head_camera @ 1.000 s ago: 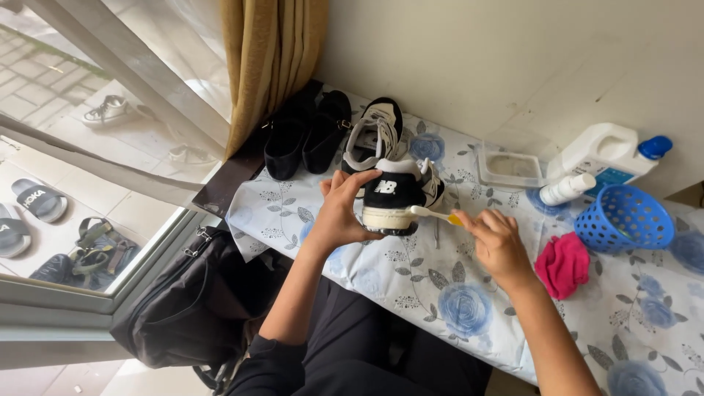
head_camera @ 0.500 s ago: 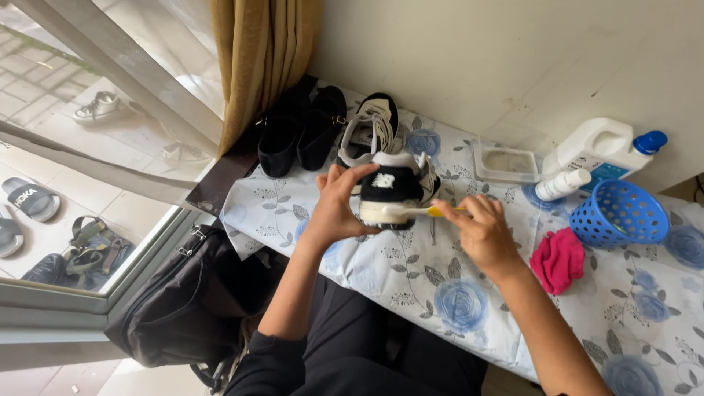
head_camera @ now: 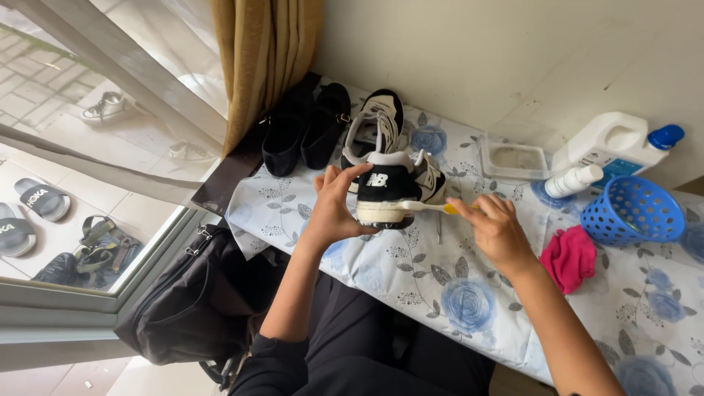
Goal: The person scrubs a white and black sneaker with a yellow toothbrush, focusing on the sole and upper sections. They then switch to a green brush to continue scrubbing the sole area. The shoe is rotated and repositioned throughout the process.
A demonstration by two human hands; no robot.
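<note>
White wall at the back, glass door on the left with a tan curtain (head_camera: 268, 62) hanging at the corner; sandals and shoes lie on the tiles outside. Desk (head_camera: 469, 308) runs along the wall, covered in a white cloth with blue roses. Black bag (head_camera: 194, 308) sits on the floor just beside the desk's left end, near the person's knees.

On the desk, far left by the curtain: pair of black shoes (head_camera: 304, 128). Next to them a second black-and-white sneaker (head_camera: 378, 125), laces up. Right side: white jug (head_camera: 612, 147) with blue cap against the wall, clear plastic tray (head_camera: 513, 158) beside it, small white bottle (head_camera: 573, 181) lying in front of the jug, blue basket (head_camera: 634, 213) near the edge of view, pink rag (head_camera: 570, 257) just left of the basket.

Centre: black-and-white sneaker (head_camera: 387, 192) held up above the desk, heel toward the camera. Left hand (head_camera: 337, 209) has its grip closed around the sneaker's left side, thumb under the sole, fingers over the heel. Right hand (head_camera: 495, 231) has its grip closed on the yellow handle of a toothbrush (head_camera: 425, 207), whose head touches the white sole edge.
</note>
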